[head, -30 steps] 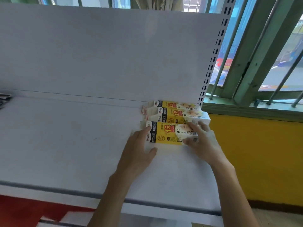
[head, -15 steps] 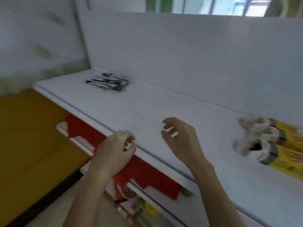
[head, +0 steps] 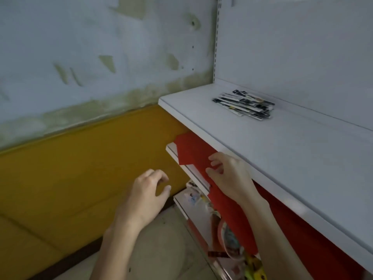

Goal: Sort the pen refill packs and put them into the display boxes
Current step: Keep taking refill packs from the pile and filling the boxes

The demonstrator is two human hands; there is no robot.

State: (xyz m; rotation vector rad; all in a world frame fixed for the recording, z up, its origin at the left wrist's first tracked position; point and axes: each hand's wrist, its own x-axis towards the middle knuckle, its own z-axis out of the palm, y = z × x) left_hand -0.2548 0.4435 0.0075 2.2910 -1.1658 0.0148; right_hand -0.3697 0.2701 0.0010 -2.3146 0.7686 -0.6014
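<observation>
Hanging with fingers loosely curled, the left hand point(head: 147, 194) and the right hand point(head: 230, 176) are seen before the front edge of the white shelf point(head: 282, 150); nothing is held. The pen refill packs point(head: 245, 105) are piled flat near its back corner, long axes laid roughly along the back panel point(head: 292, 47).

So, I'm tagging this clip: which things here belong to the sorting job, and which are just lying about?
Job: refill packs piled on the top shelf; left hand and right hand, both empty.
Lying about: red paper under that shelf; clutter on the lower shelves.
</observation>
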